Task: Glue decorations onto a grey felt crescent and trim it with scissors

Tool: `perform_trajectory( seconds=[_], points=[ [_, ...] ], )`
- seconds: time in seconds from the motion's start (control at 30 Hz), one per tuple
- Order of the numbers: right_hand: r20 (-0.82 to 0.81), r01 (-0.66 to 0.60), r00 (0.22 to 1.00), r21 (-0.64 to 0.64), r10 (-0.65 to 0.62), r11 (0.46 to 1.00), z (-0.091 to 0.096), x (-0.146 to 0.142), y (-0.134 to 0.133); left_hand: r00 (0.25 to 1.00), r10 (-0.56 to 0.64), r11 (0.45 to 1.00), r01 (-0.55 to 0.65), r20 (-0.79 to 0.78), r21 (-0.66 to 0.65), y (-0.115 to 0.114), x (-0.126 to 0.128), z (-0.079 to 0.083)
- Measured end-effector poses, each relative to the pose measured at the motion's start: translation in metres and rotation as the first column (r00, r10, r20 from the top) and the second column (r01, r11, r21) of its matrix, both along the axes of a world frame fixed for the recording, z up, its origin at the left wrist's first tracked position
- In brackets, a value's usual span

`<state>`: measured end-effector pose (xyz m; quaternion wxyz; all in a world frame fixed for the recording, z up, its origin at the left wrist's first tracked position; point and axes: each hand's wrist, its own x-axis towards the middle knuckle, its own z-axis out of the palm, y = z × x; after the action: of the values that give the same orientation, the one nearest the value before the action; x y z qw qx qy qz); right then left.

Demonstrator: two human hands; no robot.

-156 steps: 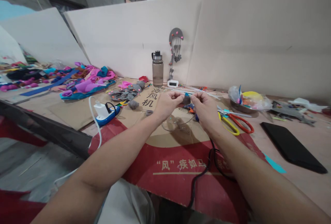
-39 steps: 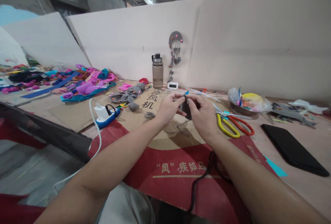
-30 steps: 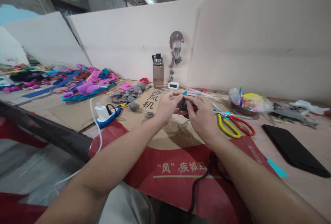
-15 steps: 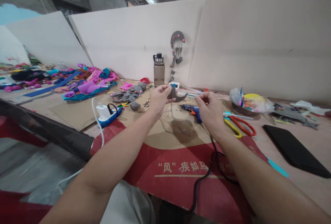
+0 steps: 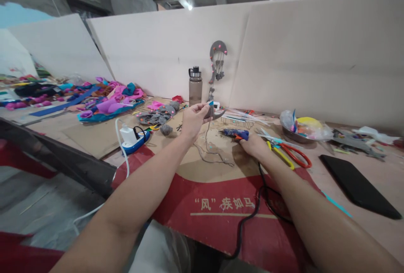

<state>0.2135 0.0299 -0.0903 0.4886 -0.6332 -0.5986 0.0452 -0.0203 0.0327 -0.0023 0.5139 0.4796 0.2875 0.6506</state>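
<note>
My left hand [image 5: 196,120] is raised over the cardboard, pinching a grey felt crescent [image 5: 217,115] with a small blue piece at its top. A grey yarn [image 5: 207,138] hangs from the crescent and trails in a loose loop on the cardboard [image 5: 186,168]. Lower and to the right, my right hand [image 5: 254,144] has its fingers around the handle end of a blue hot glue gun [image 5: 236,133], whose nozzle points left; the fingertips are partly hidden. A black cord [image 5: 261,180] runs from beneath that hand toward me.
Scissors with red and yellow handles [image 5: 296,155] lie right of my right hand, near a black phone [image 5: 360,184]. A blue power strip [image 5: 135,143] with a white plug sits left. Behind stand a bottle [image 5: 195,88] and a hanging felt moon ornament [image 5: 218,48]; a bowl [image 5: 298,136] holds plastic bags.
My right hand has moved down from a raised pinch beside the crescent to the glue gun and closed around its handle. My left hand keeps the crescent in nearly the same place.
</note>
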Motion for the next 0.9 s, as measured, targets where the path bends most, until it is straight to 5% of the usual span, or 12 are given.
perform_trajectory(
  seconds=[0.13, 0.3, 0.47, 0.63, 0.9],
  points=[
    [-0.054, 0.073, 0.995, -0.097, -0.079, 0.993, 0.030, 0.000, -0.009, 1.000, -0.019, 1.000, 0.019, 0.010, 0.013, 0.002, -0.002, 0.000],
    [-0.044, 0.179, 0.983, 0.074, -0.176, 0.981, 0.071, -0.022, -0.038, 1.000, -0.004, 1.000, 0.004, 0.019, -0.015, 0.005, -0.004, -0.001],
    [-0.171, 0.013, 0.985, 0.217, 0.025, 0.976, 0.081, -0.042, -0.053, 1.000, 0.007, 0.999, -0.006, 0.030, -0.033, 0.009, -0.005, -0.002],
    [-0.415, -0.308, 0.831, 0.210, 0.370, 0.928, 0.082, -0.061, -0.061, 0.999, 0.020, 0.999, -0.019, 0.038, -0.029, 0.010, -0.007, -0.002],
    [-0.247, -0.353, 0.887, 0.181, 0.390, 0.918, 0.083, -0.076, -0.074, 0.999, 0.017, 0.999, -0.016, 0.032, -0.036, 0.012, -0.005, -0.005]
  ],
)
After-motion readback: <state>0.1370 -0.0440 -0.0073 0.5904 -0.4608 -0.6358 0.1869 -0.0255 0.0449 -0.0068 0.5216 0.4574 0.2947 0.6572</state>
